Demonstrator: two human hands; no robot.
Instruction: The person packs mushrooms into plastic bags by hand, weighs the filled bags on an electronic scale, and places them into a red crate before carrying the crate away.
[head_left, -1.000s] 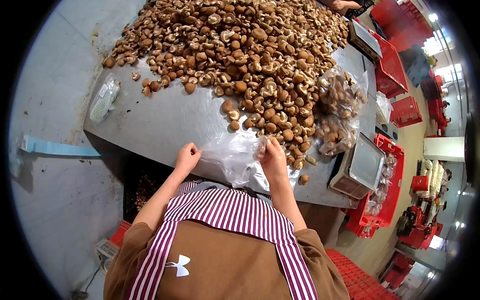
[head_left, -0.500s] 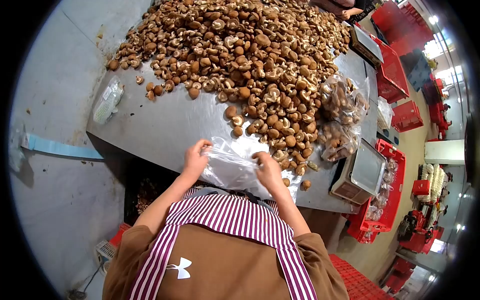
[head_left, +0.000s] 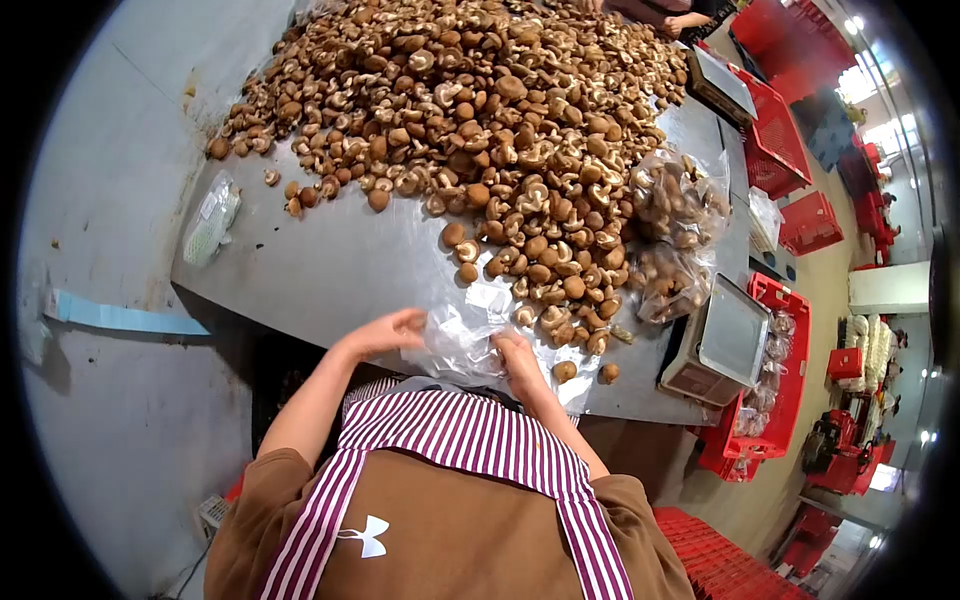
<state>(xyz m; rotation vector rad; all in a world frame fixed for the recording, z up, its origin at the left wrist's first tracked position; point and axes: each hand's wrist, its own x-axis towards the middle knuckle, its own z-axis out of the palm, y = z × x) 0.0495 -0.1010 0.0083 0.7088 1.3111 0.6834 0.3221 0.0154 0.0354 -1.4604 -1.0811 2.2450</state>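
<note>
A clear plastic bag (head_left: 455,350) hangs crumpled between my hands at the table's near edge, just in front of the striped apron. My right hand (head_left: 518,362) has its fingers closed on the bag's right side. At the bag's left edge is my left hand (head_left: 383,334), fingers stretched out and somewhat apart; whether they touch the film is hard to see. Beyond the bag, a large heap of brown shiitake mushrooms (head_left: 480,120) covers much of the metal table (head_left: 330,270). A few loose mushrooms (head_left: 565,371) lie right of my right hand.
Filled mushroom bags (head_left: 680,205) stand to the right, beside a weighing scale (head_left: 735,325). A red crate (head_left: 790,390) behind it holds several packed bags. A rolled plastic packet (head_left: 212,220) lies at left. Across the table, another person's hand (head_left: 685,22) shows.
My left hand has loosened and its fingers have spread at the bag's edge. The bag has bunched up, and my right hand has shifted slightly left and down. The view has tilted a little.
</note>
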